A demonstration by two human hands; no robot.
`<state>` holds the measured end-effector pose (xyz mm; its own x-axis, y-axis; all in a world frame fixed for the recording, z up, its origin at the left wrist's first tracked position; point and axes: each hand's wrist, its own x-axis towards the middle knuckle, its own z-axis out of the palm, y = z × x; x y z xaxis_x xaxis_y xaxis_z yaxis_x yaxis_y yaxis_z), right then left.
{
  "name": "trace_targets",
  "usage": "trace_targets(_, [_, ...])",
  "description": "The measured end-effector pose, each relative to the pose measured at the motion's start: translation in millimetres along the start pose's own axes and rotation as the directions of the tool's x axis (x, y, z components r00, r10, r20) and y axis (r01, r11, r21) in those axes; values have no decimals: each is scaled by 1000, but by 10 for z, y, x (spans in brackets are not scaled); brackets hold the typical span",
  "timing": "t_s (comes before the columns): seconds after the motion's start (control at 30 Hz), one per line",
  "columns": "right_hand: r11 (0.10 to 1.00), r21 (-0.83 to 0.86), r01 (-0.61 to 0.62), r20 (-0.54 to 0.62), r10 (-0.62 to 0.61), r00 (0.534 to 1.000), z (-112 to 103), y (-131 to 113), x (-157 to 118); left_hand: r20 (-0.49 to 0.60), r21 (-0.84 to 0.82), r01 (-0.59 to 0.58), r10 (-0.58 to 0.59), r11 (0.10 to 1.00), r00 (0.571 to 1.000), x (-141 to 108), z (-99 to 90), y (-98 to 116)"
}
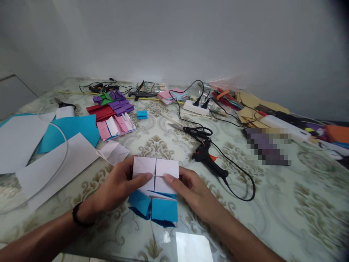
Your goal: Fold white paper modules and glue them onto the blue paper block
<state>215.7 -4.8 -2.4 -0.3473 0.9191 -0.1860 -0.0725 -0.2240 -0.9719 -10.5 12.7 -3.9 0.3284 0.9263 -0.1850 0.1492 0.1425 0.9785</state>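
Between my two hands is a folded piece of origami paper, with white square panels on top and blue flaps hanging toward me. My left hand grips its left side, thumb pressed on the white face and fingers behind. On the right side my right hand pinches it the same way, its thumb close to the centre seam. A white folded paper lies just beyond my left hand. Past my right hand rests a black glue gun.
Black scissors lie behind the glue gun, whose cord loops right. Large white sheets and blue paper cover the left. Pink folded papers, purple ones and a white power strip sit farther back. A phone-like object is blurred.
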Motion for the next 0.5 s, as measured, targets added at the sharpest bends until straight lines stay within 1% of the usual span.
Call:
trace_targets(0.13, [999, -10, -36, -50, 36, 998, -2, 74, 21, 97, -133, 76, -63, 988, 993, 5, 13, 47])
trace_targets(0.2, [999, -7, -43, -50, 42, 998, -8, 90, 23, 157, -184, 127, -99, 975, 983, 6, 17, 57])
trace_targets(0.27, [999, -8, -52, -39, 51, 998, -10, 94, 21, 194, -216, 178, -136, 960, 971, 4, 23, 50])
trace_targets(0.37, [997, -28, -67, -33, 66, 997, -4, 90, 17, 201, -266, 236, -186, 935, 962, 2, 39, 31])
trace_targets(0.5, [996, -39, -77, 9, 77, 997, 6, 85, 17, 203, -253, 253, -204, 934, 958, 15, 56, 40])
